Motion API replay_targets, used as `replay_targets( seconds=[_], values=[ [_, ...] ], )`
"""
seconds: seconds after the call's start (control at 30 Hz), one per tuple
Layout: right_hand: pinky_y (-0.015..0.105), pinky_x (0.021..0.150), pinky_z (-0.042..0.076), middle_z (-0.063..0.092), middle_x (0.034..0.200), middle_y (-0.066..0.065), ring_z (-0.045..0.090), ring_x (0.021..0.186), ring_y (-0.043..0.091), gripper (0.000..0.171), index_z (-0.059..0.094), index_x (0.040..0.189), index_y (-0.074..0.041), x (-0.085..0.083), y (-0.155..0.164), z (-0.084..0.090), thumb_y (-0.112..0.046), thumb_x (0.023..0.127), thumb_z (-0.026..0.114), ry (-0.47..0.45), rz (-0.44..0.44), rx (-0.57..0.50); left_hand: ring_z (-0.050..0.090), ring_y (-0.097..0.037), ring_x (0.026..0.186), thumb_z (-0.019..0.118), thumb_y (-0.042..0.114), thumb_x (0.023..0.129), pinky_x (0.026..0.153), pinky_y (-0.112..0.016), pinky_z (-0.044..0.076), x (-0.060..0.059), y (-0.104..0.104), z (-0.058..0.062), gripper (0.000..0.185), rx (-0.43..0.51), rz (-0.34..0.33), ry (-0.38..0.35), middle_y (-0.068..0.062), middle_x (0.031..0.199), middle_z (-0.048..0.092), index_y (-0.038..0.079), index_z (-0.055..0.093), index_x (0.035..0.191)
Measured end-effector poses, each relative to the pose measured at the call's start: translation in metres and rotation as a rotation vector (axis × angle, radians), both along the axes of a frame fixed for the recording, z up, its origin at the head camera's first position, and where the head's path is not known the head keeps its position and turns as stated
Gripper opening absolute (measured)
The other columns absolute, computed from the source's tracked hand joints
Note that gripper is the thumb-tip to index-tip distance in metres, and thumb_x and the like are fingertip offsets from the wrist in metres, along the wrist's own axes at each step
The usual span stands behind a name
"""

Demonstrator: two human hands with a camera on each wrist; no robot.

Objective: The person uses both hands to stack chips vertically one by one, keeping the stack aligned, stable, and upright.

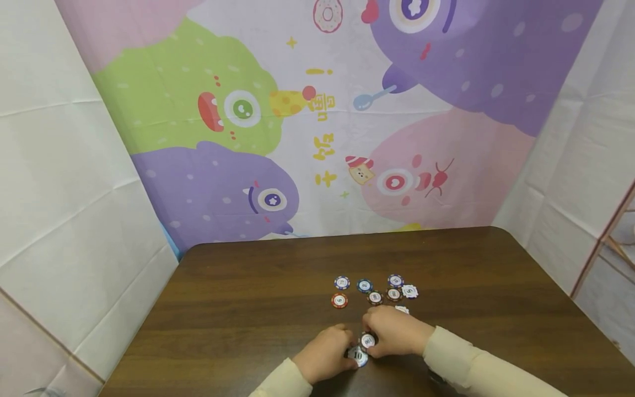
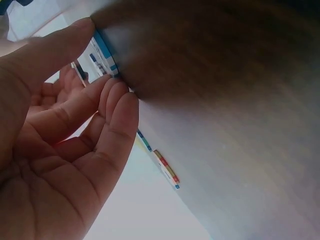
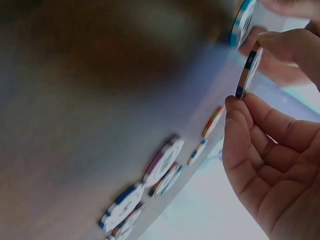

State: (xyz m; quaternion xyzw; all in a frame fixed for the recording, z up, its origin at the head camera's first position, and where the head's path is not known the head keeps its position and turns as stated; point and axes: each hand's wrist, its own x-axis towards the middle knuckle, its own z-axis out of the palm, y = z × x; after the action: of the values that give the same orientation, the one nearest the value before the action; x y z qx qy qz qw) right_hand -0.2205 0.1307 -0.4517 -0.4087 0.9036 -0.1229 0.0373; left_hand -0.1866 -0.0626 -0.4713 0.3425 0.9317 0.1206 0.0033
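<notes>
My left hand (image 1: 327, 352) pinches a white poker chip (image 1: 358, 356) marked 10, low over the front part of the table. Its bluish edge (image 2: 105, 52) shows between thumb and fingertips in the left wrist view. Just to the right, my right hand (image 1: 397, 332) pinches a brown-and-black poker chip (image 1: 367, 341) by its rim, thumb on one side and fingers on the other. In the right wrist view this chip (image 3: 249, 71) is tilted on edge, with the left hand's chip (image 3: 243, 22) behind it. From the head view the two chips overlap.
Beyond the hands, loose chips lie on the brown table (image 1: 248, 298): a red one (image 1: 339, 300), blue ones (image 1: 342, 283), brown ones (image 1: 375, 298) and white ones (image 1: 409, 291). One white chip (image 1: 402, 310) is partly hidden by my right hand. A cartoon-printed cloth (image 1: 322, 215) hangs behind the table.
</notes>
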Motion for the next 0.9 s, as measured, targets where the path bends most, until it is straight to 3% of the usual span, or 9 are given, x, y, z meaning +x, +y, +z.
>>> replay_targets(
  seconds=[0.17, 0.37, 0.73, 0.9],
  values=[
    [0.018, 0.059, 0.035, 0.045, 0.071, -0.014, 0.037, 0.064, 0.000, 0.021, 0.060, 0.073, -0.017, 0.010, -0.006, -0.001, -0.024, 0.067, 0.079, 0.031, 0.040, -0.010, 0.048, 0.001, 0.070, 0.085, 0.026, 0.069, 0.063, -0.017, 0.041, 0.001, 0.000, 0.001, 0.024, -0.004, 0.004, 0.005, 0.009, 0.079, 0.061, 0.014, 0.069, 0.082],
    [0.017, 0.057, 0.034, 0.046, 0.072, -0.014, 0.037, 0.063, -0.001, 0.023, 0.060, 0.073, -0.018, 0.015, -0.011, -0.005, -0.025, 0.066, 0.080, 0.041, 0.060, -0.008, 0.058, -0.004, 0.078, 0.086, 0.029, 0.069, 0.068, -0.020, 0.046, 0.001, -0.001, 0.001, 0.026, -0.018, -0.006, 0.044, 0.007, 0.082, 0.067, 0.016, 0.069, 0.082],
    [0.018, 0.057, 0.035, 0.045, 0.072, -0.014, 0.038, 0.064, 0.000, 0.023, 0.060, 0.074, -0.018, 0.015, -0.015, -0.010, -0.025, 0.065, 0.081, 0.056, 0.043, -0.006, 0.058, -0.004, 0.080, 0.085, 0.028, 0.067, 0.070, -0.020, 0.047, 0.000, -0.001, 0.000, 0.025, -0.007, 0.000, 0.022, 0.007, 0.086, 0.067, 0.017, 0.068, 0.081],
    [0.018, 0.058, 0.036, 0.046, 0.073, -0.014, 0.038, 0.065, 0.000, 0.023, 0.062, 0.076, -0.018, 0.015, -0.017, -0.009, -0.024, 0.065, 0.081, 0.050, 0.037, -0.009, 0.055, -0.003, 0.075, 0.086, 0.028, 0.067, 0.067, -0.021, 0.046, -0.001, -0.002, 0.001, 0.027, -0.002, 0.018, -0.005, 0.007, 0.080, 0.065, 0.015, 0.067, 0.081]
  ],
)
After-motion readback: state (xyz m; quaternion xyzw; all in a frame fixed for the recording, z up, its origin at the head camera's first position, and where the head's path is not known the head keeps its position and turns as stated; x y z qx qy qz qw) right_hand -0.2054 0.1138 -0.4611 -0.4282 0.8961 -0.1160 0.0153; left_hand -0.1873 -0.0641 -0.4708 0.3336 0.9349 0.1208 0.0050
